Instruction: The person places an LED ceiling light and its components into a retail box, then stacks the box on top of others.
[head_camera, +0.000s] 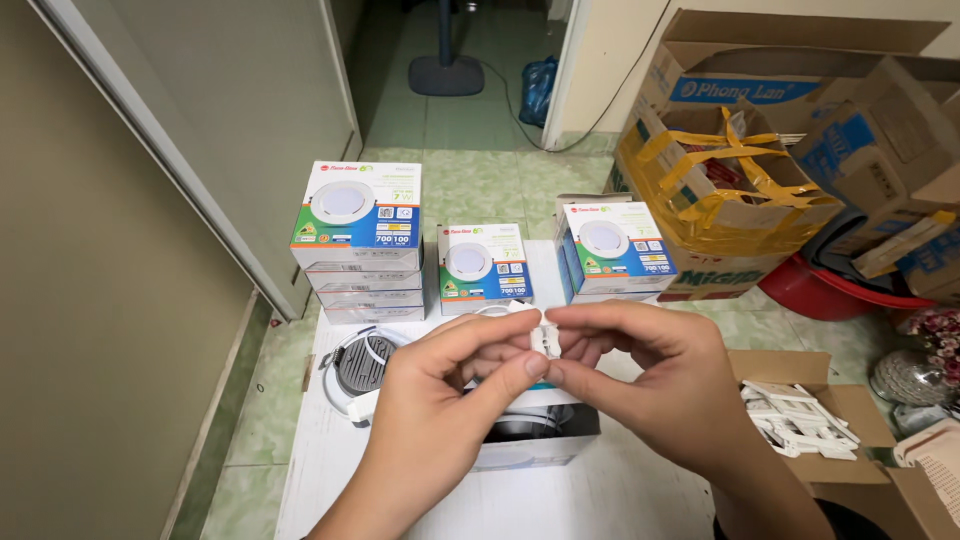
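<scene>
Right, both hands pinched on one tiny white plastic connector, mid-air over the tabletop.

Left hand (430, 400) & right hand (640, 385) met fingertip to fingertip, each grip clamped on the small white connector (546, 341), thumb & forefinger either side. Looked light, stiff, smooth plastic, prob. slippery & easy to drop; thin clips could snap, so best held by the flat sides, not the tabs. It sat just above an open box (535, 440) on the white tabletop (320, 480). Round downlight (360, 370) lay near the left hand; three boxed-lamp lots (358, 235) stood behind. Cardboard tray of white parts (800, 420) sat to the right.
</scene>
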